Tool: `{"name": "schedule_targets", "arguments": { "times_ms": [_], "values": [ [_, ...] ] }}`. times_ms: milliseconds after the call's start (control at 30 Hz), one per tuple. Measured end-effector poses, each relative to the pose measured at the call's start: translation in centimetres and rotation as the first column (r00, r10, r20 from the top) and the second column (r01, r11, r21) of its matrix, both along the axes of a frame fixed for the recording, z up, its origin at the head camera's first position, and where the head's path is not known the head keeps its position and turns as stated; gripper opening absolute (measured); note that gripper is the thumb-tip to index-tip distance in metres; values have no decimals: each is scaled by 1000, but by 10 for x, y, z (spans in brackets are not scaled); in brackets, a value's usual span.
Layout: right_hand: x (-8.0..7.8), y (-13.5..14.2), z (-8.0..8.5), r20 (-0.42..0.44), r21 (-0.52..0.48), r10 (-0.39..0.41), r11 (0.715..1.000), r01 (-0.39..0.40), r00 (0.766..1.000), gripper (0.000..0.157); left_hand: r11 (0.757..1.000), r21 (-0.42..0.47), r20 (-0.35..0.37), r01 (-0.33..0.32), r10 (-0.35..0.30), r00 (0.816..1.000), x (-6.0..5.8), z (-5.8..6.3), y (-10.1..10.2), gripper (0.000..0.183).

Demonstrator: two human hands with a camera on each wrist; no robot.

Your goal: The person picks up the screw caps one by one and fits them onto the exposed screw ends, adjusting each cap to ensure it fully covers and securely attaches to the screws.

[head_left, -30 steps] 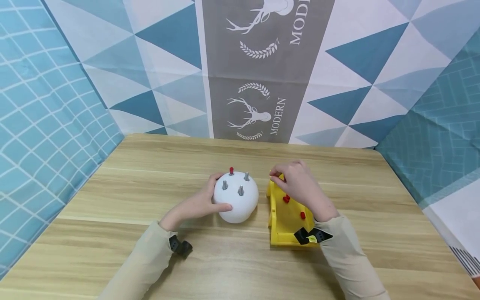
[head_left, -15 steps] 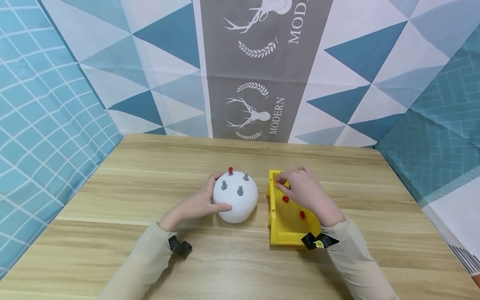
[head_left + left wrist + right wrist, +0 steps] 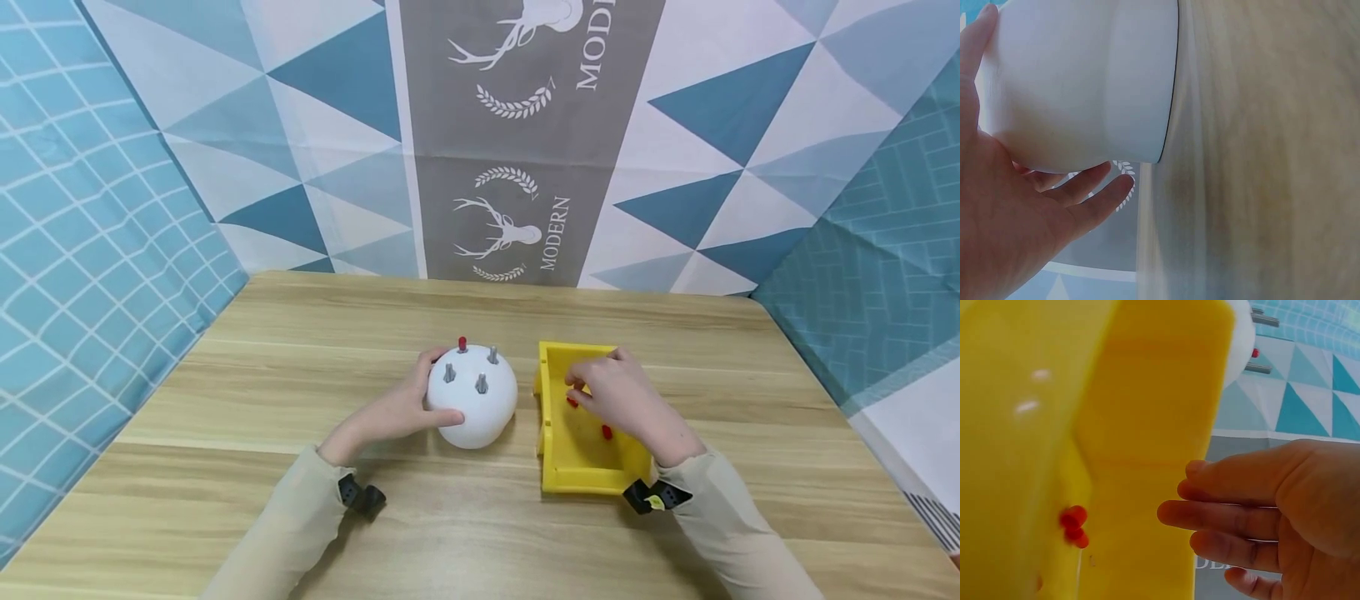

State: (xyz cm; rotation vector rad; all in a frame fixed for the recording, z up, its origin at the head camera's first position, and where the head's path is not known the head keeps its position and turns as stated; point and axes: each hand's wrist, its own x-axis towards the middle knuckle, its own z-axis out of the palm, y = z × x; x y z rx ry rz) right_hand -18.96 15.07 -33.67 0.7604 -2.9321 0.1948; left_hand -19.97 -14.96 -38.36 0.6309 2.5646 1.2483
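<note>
My left hand (image 3: 390, 408) grips a white dome (image 3: 480, 417) from its left side, thumb across the near face and fingers round the far side. Metal posts (image 3: 482, 382) stand up from its top, and the far-left one carries a small red cap (image 3: 462, 342). In the left wrist view the dome's flat base is right at the wooden table. My right hand (image 3: 618, 396) is over the yellow bin (image 3: 585, 479), fingers bent loosely with nothing seen between them. Several red caps (image 3: 1074, 517) lie inside; the fingertips overlap one in the head view.
The wooden table (image 3: 480, 542) carries the dome and, to its right, the yellow bin, whose raised walls surround the caps. Patterned cloth (image 3: 495, 150) hangs behind the table's far edge and along both sides.
My right hand has moved from the bin's far-left rim nearer and rightward, over the caps inside. My left hand and the dome stay in place.
</note>
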Motion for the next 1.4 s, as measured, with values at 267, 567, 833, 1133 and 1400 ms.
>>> {"name": "schedule_targets", "arguments": {
  "times_ms": [267, 567, 833, 1133, 1400],
  "values": [
    [2, 7, -7, 3, 45, 14, 999, -14, 1000, 8, 1000, 4, -1, 5, -5, 1000, 0, -1, 0, 100],
    [4, 15, -18, 2, 100, 41, 994, -41, 999, 9, 1000, 3, -8, 7, -7, 1000, -1, -3, 0, 100],
    [7, 18, -26, -45, 174, 72, 983, -63, 996, 9, 1000, 7, -3, 9, -9, 1000, 0, -3, 0, 99],
    [8, 17, -33, -51, 246, 84, 967, -69, 995, 5, 1000, 4, 10, -3, 3, 1000, 2, -2, 0, 98],
    [8, 18, -37, -74, 317, 99, 946, -71, 992, 8, 1000, 14, -6, 7, -7, 1000, 1, -3, -1, 97]
  ]
}}
